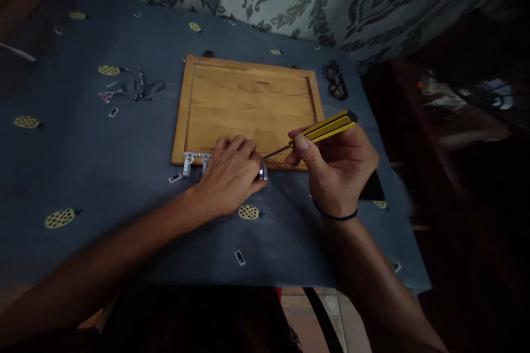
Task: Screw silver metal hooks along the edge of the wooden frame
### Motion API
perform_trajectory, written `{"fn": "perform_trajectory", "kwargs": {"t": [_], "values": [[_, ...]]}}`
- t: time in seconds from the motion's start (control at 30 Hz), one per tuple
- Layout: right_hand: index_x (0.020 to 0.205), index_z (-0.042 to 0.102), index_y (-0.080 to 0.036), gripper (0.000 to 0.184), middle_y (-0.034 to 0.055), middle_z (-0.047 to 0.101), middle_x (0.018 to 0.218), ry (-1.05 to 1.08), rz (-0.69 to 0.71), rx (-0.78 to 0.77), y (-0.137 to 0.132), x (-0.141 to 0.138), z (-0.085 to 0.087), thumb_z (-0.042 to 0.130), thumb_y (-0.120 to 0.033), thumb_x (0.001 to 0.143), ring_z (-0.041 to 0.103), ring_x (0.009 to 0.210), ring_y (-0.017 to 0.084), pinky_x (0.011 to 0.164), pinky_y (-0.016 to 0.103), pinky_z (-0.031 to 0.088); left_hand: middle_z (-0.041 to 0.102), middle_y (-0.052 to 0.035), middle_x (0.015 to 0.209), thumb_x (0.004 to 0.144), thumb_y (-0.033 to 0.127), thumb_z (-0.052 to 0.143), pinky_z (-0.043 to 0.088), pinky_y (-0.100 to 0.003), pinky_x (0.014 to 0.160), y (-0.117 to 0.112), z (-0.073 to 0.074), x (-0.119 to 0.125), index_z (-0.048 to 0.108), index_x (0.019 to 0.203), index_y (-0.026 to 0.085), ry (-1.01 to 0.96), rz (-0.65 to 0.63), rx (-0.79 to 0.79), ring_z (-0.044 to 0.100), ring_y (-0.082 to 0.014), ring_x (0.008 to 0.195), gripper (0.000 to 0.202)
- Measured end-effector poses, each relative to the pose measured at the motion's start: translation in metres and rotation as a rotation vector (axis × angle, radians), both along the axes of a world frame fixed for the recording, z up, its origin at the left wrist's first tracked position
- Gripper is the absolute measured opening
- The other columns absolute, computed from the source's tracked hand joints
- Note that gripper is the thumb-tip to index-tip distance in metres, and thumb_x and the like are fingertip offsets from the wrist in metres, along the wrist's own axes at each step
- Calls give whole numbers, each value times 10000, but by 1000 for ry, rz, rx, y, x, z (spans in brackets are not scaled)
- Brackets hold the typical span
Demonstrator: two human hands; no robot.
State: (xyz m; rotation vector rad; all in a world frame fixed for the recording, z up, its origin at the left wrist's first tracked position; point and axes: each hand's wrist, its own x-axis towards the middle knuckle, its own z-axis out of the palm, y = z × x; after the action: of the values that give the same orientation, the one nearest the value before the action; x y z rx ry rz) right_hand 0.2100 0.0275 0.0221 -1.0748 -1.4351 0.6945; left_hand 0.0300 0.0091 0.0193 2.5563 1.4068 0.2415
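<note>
A framed wooden panel [248,102] lies flat on a blue cloth with pineapple prints [83,176]. Metal hinge brackets [194,160] sit along the panel's near edge. My left hand [229,174] rests curled over another metal fitting [262,171] at that edge and presses it down; most of the fitting is hidden under the fingers. My right hand [337,171] grips a yellow and black screwdriver [321,129], its thin shaft pointing down and left to the fitting beside my left fingers.
A scatter of small metal parts and screws [132,88] lies at the cloth's far left. A dark strap-like object [337,88] sits past the panel's far right corner. A patterned curtain hangs behind. A cluttered dark wooden surface [455,105] stands to the right.
</note>
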Motion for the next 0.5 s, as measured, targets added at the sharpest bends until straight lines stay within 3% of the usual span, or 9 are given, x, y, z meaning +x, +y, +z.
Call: {"fn": "perform_trajectory", "kwargs": {"t": [0.2, 0.33, 0.5], "values": [[1084, 793, -295, 301, -6, 817, 914, 36, 124, 0, 0, 3, 4, 845, -526, 898, 671, 532, 112, 539, 277, 624, 730, -144, 1166, 1003, 401, 770, 458, -484, 1015, 0, -2, 0, 774, 1136, 118, -4, -1, 31, 613, -350, 1205, 312], [952, 803, -264, 255, -2, 819, 948, 7, 86, 12, -1, 3, 5, 882, -492, 869, 646, 492, 97, 460, 256, 582, 733, -138, 1131, 996, 396, 777, 454, -469, 986, 0, -6, 0, 776, 1107, 129, -21, 0, 73, 612, -342, 1180, 289], [807, 703, -236, 319, -4, 829, 917, 33, 87, 21, -1, 4, 6, 981, -386, 765, 594, 446, 81, 398, 237, 536, 735, -139, 1130, 988, 395, 789, 452, -461, 996, 0, -5, 0, 780, 1092, 133, -18, 5, 66, 616, -338, 1184, 282]]}}
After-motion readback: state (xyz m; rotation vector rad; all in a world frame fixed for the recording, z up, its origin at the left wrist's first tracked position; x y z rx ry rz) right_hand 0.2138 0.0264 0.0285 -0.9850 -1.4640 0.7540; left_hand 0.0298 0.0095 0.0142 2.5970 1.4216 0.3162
